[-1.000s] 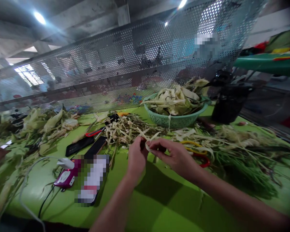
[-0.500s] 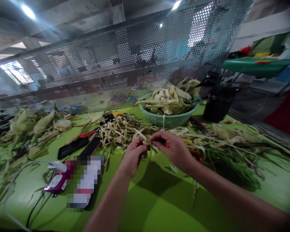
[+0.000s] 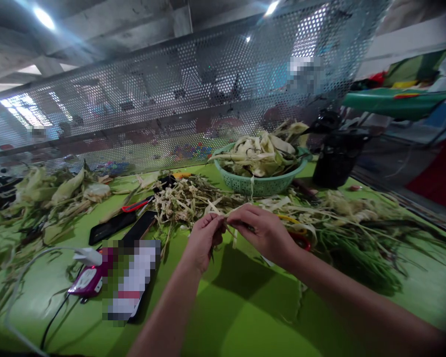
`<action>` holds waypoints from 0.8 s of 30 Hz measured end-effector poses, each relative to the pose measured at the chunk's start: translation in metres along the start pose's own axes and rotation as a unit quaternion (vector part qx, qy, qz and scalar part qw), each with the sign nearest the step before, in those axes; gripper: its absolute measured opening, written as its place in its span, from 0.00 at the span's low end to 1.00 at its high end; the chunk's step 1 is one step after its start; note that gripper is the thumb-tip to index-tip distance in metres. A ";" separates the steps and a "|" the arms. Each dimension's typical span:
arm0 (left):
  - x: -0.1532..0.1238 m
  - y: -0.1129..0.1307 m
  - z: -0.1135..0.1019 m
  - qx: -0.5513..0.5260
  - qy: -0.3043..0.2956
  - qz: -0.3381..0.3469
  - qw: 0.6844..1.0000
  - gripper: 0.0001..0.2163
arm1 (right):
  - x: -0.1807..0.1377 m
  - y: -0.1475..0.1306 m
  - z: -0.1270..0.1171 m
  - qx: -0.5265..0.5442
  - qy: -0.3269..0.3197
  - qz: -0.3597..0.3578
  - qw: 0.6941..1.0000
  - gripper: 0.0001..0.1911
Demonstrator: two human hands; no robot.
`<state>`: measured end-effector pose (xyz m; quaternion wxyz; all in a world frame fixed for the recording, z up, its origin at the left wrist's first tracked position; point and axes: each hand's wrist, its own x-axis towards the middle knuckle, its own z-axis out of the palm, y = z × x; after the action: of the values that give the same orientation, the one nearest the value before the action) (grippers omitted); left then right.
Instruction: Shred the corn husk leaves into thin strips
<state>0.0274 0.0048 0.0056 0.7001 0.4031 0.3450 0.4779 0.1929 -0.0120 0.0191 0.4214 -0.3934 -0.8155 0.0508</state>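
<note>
My left hand [image 3: 205, 239] is closed in a pinch on a thin, pale strip of corn husk [image 3: 235, 239], whose end hangs below the fingers. My right hand [image 3: 265, 233] pinches the same strip from the other side, with its fingertips close to the left thumb. Small details between the fingertips are hidden. Just behind the hands lies a heap of small twisted husk pieces [image 3: 188, 198]. Red and yellow looped handles [image 3: 301, 241] show partly behind my right wrist.
A green basket [image 3: 258, 186] heaped with husks stands at the back, beside a black container [image 3: 336, 158]. Green strands [image 3: 371, 258] lie right. Left are more husks [image 3: 63, 191], a red-handled cutter [image 3: 136, 204], a dark phone [image 3: 111, 228] and a purple device with cables [image 3: 89, 280].
My right hand has turned over slightly, its fingers now bent down over the husk strip and nearer the left fingertips. My left hand has barely moved.
</note>
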 end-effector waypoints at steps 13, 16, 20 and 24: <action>0.001 -0.003 -0.001 0.019 -0.010 0.015 1.000 0.16 | -0.001 -0.001 -0.003 -0.103 -0.049 -0.075 0.991 0.10; 0.001 -0.005 -0.002 0.038 -0.031 0.016 0.999 0.15 | 0.000 -0.003 -0.003 -0.090 -0.046 -0.060 0.993 0.08; 0.001 -0.004 -0.001 0.097 -0.034 0.034 0.994 0.12 | -0.002 -0.004 0.002 0.008 0.009 0.057 0.998 0.05; -0.001 -0.001 0.002 0.156 -0.036 0.070 0.985 0.10 | -0.003 -0.001 0.007 0.083 0.036 0.159 0.983 0.04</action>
<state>0.0293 0.0034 0.0061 0.6056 0.5475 0.3609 0.4508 0.1887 -0.0130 0.0128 0.4686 -0.4831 -0.7197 0.1703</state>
